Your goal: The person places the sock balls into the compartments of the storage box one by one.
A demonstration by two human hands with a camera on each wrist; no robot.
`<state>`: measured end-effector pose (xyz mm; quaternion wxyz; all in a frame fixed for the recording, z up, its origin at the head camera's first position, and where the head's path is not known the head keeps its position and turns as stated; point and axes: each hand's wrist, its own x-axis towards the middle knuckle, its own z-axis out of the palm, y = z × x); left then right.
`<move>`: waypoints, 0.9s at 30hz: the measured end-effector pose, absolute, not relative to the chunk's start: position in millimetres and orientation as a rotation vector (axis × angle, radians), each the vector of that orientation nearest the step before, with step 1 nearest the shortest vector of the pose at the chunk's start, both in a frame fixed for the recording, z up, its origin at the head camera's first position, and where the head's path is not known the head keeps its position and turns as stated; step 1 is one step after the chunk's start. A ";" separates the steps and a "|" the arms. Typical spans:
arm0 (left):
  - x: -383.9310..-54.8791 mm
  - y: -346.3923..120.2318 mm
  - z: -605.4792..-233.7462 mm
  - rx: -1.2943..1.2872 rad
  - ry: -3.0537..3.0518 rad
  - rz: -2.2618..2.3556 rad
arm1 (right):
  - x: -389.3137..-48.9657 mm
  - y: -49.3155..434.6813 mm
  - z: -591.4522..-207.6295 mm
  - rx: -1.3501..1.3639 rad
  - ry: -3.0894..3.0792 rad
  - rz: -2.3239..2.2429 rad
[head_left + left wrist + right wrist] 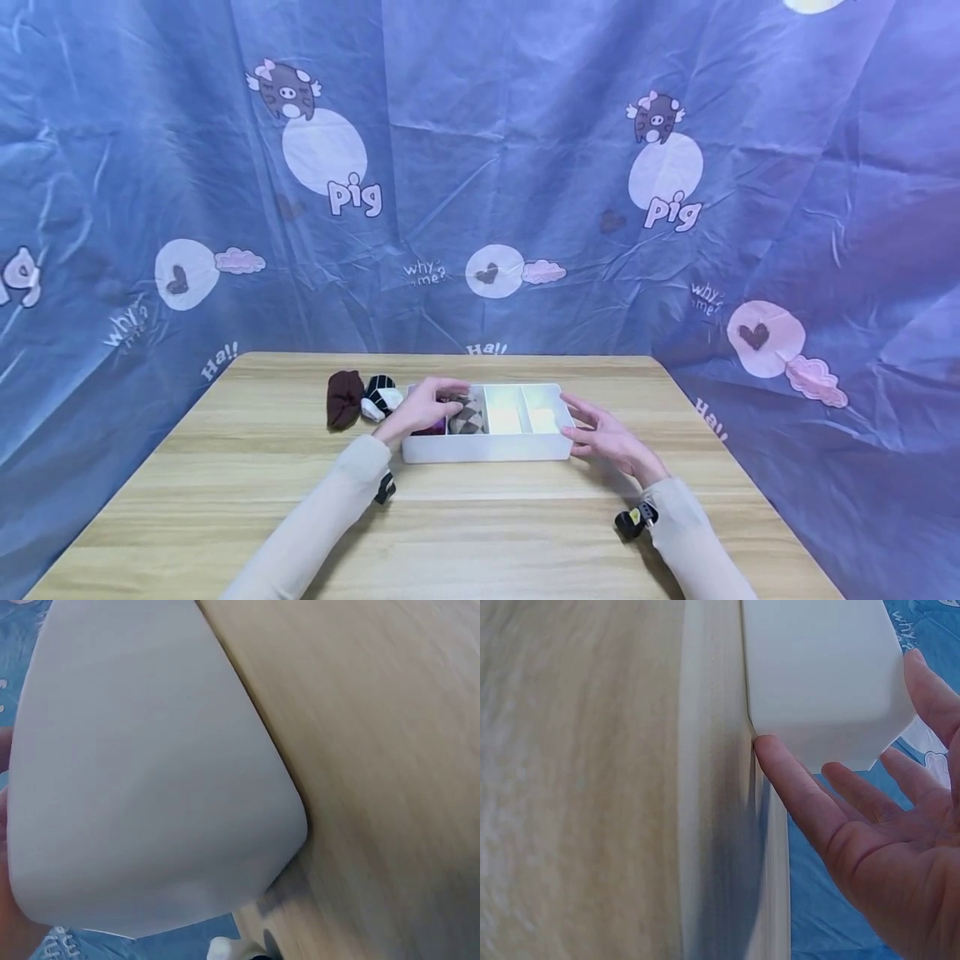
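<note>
A long white box [486, 448] with several compartments rests on the table. My left hand [423, 406] reaches over its left end, fingers extended above a brown-and-cream checkered cloth bundle [468, 417] in the second compartment; the thumb is at the bundle, and its exact contact is hidden. A shiny purple piece [431, 428] lies in the leftmost compartment, partly under that hand. At the box's right end, my right hand [611, 437] has its fingers spread. In the right wrist view, one fingertip touches the lower corner of the white box [821, 667].
Left of the box lie a dark brown cloth bundle [344, 400] and a black-and-white one [381, 397], side by side on the wooden table [480, 525]. A blue printed curtain [480, 167] hangs behind the table and along both sides.
</note>
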<state>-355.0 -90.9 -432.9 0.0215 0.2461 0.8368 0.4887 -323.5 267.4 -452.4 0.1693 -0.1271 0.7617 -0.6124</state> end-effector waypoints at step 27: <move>-347.7 -149.5 -435.1 0.748 2.426 1.974 | -325.6 267.2 -457.5 -0.385 2.150 -1.758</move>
